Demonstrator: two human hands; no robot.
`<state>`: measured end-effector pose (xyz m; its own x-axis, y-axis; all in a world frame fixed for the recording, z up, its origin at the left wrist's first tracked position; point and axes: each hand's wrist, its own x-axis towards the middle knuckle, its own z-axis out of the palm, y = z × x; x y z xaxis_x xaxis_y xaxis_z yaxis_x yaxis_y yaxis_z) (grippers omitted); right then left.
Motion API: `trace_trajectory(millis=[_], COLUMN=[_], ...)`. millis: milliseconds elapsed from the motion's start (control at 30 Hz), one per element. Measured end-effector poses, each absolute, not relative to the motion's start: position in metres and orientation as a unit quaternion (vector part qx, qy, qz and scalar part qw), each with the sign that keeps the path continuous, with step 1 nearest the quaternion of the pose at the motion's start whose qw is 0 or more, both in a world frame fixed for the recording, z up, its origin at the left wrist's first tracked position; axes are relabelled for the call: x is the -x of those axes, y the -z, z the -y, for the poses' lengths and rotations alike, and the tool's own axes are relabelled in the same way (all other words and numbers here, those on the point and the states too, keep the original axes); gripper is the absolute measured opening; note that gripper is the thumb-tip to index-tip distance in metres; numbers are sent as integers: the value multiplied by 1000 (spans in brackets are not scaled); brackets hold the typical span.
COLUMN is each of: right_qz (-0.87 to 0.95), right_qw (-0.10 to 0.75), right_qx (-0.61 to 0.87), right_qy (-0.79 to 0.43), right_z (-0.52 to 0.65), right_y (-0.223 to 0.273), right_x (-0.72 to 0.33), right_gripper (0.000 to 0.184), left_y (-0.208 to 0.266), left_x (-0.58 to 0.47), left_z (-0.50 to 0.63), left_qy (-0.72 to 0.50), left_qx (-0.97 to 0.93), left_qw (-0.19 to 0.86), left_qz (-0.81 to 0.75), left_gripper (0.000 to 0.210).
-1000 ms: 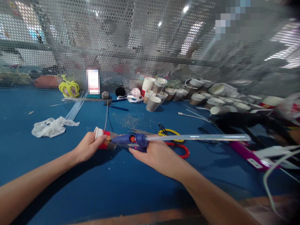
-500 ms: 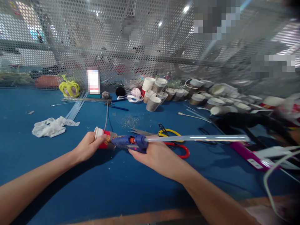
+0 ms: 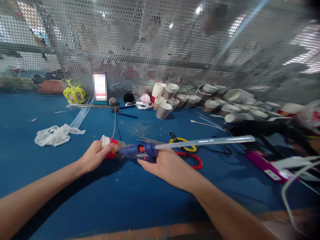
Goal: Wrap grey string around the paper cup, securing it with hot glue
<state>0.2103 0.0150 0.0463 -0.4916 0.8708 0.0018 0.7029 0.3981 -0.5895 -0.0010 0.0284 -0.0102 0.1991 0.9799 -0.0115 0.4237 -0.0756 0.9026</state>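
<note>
My left hand (image 3: 96,153) is closed round a red and white paper cup (image 3: 105,141) that lies on its side, its rim to the left. Grey cord (image 3: 114,125) runs from a small grey ball of yarn (image 3: 113,101) down to the cup, and part of the cup looks wrapped in grey. In my right hand (image 3: 167,166) is a blue hot glue gun (image 3: 132,151), its tip at the cup's side. A long clear glue stick (image 3: 207,141) sticks out of its back end. The fingers round the handle are partly hidden.
Scissors with red and yellow handles (image 3: 197,162) lie just beyond my right hand. Several cord-wrapped cups (image 3: 164,110) stand at the back right. White lace (image 3: 52,136), glue sticks (image 3: 81,115) and pliers (image 3: 125,115) lie farther left. A purple power strip (image 3: 265,166) is at right.
The back end of the glue stick has swung upward and a little left. Both hands, the cup and the glue gun stay nearly where they were.
</note>
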Motion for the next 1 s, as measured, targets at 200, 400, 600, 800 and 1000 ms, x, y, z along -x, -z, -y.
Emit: trace_trajectory(millis=[200,400,600,800,1000], right_qz=[830,818,803,799,796], right_qw=[184,180,183,188,181], right_qx=[475,491,510,507,509], right_qy=[-228,-239,-247,-265,-272], right_z=[-20,-24,-31,-30,-28], right_y=[-48,-49,-43,-45,-49], right_x=[-209,-207,-205,-205,-206], right_gripper=[16,19,24,25,25], left_y=[13,14,15,13,14], left_x=[3,3,2,1,1], left_z=[-28,-28,-26,-26,-26], left_qy=[-318,-315,-311,-313,-313], left_qx=[-677,-694,-724,-733,-738], left_qw=[381,355,330,322,309], left_qz=[-544,-541,-520,-511,-511], left_gripper=[33,34,32,31,31])
